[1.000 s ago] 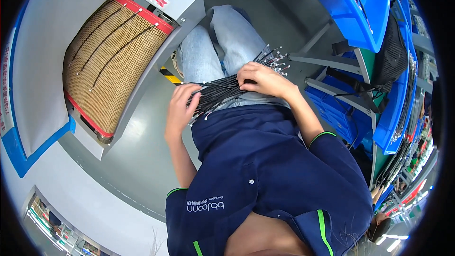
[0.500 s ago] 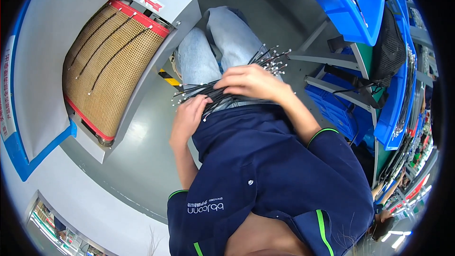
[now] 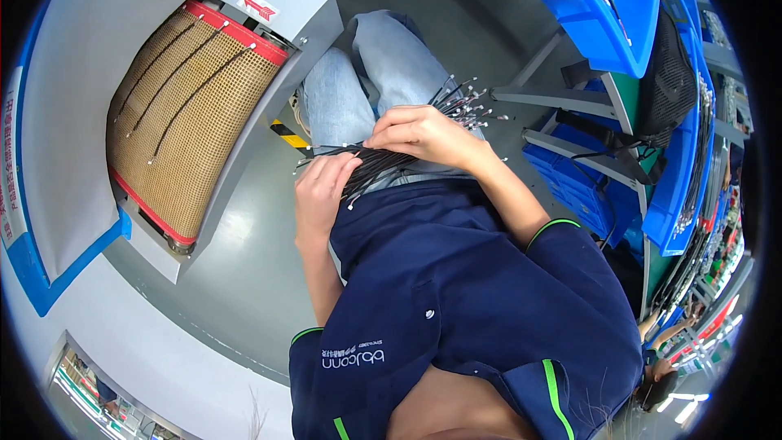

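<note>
Across my lap lies a thick bundle of thin black cables (image 3: pixel 383 165) with small white connectors at their ends. My left hand (image 3: pixel 320 191) is at the bundle's left end, thumb and fingers pinched together at a cable. Just to its right, my right hand (image 3: pixel 423 137) reaches over the bundle from above, its fingertips closed at the cables near the left ends. The fingers partly hide which strands each hand grips. The far connectors (image 3: pixel 468 106) fan out beyond my right wrist.
At the left, a brown mesh conveyor belt (image 3: pixel 183 106) with red edges carries 3 black cables (image 3: pixel 199 106). Blue bins (image 3: pixel 603 12) holding more cables stand at the upper right. Blue crates (image 3: pixel 570 175) sit below them beside a grey metal frame (image 3: pixel 562 98).
My left hand has moved slightly up toward my right hand, and its fingers have closed in. The right hand's fingertips have drawn together over the cables.
</note>
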`<state>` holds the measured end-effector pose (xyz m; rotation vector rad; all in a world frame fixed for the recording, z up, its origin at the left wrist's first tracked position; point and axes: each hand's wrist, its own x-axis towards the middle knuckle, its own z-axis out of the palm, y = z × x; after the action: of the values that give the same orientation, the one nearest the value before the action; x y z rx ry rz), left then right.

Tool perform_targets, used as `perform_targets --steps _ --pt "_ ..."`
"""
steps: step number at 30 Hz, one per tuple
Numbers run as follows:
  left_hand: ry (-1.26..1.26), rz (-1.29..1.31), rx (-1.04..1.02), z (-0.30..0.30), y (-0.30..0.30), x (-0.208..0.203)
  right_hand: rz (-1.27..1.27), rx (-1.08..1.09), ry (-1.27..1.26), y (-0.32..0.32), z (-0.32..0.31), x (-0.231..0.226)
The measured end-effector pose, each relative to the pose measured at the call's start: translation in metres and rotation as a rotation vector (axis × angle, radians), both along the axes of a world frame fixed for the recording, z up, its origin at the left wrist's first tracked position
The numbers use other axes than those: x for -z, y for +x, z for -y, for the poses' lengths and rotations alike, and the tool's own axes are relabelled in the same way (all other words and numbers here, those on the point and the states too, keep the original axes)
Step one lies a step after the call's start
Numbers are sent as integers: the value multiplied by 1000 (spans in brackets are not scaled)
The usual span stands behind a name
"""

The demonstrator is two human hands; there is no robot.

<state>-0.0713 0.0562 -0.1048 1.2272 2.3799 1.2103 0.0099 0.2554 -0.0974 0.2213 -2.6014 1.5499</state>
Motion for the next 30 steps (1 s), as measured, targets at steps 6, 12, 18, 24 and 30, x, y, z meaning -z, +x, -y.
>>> perform_targets --steps 6,12,18,24,30 --pt "31 47 -26 -5 3 0 -48 -52 29 -4 5 -1" --pt "76 -18 32 -4 -5 -1 118 12 -78 -1 6 -7" --pt "94 -254 96 -8 -9 -2 117 -20 -65 -2 7 -11" --pt "188 -215 60 -7 -5 6 158 48 -85 -3 9 -11" --pt "148 -94 21 -7 -4 8 87 37 -76 -5 10 -6"
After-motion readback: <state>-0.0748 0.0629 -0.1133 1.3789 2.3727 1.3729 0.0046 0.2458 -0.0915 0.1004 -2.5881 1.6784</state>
